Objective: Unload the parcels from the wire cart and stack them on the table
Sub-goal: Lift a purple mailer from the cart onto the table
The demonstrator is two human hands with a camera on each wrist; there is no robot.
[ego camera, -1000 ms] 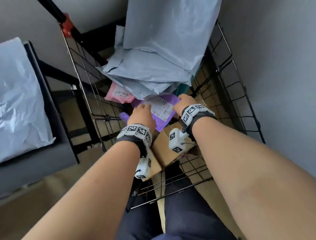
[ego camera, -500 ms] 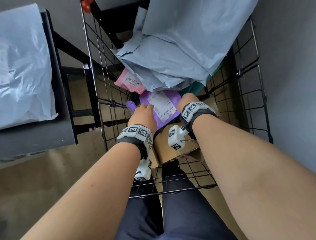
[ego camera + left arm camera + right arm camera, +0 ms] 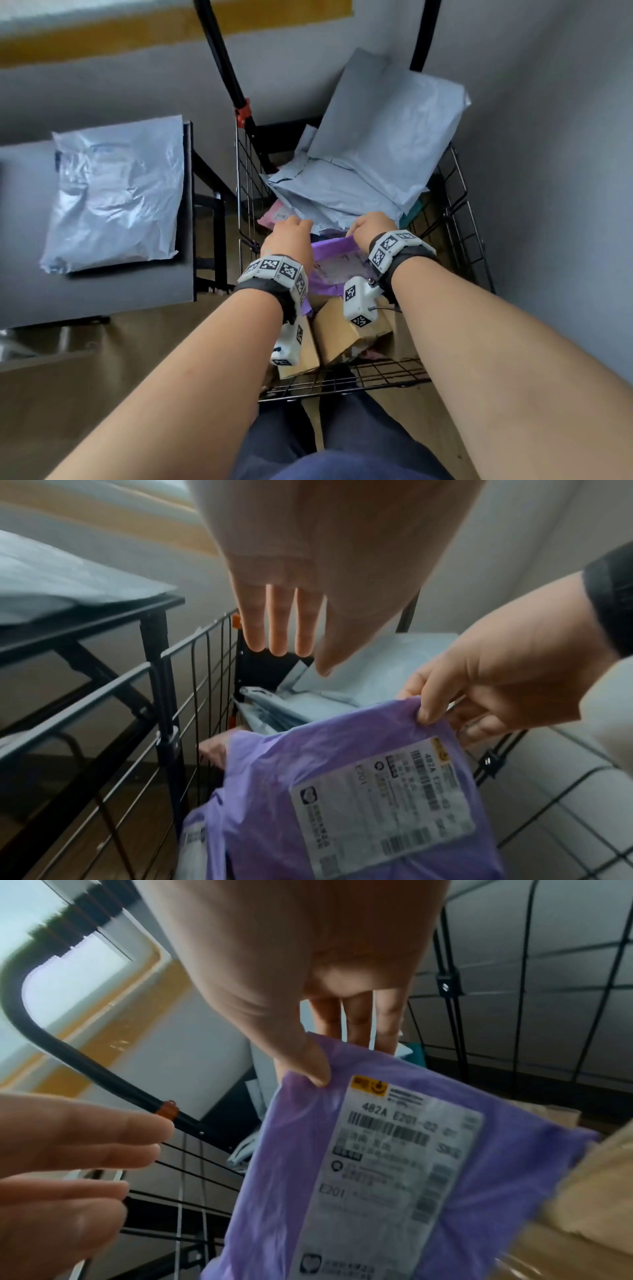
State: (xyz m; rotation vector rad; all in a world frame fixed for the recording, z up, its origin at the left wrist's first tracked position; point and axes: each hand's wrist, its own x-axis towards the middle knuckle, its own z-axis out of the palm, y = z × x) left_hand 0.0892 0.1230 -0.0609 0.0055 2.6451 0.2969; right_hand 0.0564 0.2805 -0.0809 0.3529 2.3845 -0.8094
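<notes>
Right hand (image 3: 301,993) pinches purple mailer's (image 3: 377,1177) top corner, lifting it clear of wire cart (image 3: 455,219); left hand (image 3: 284,593) fingers straight, empty, likely ready to support.

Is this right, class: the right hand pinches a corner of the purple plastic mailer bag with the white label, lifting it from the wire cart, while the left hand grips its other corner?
Not quite. The right hand does pinch the purple plastic mailer bag over the wire cart, but the left hand grips nothing: the left wrist view shows its fingers straight and clear of the bag.
</notes>
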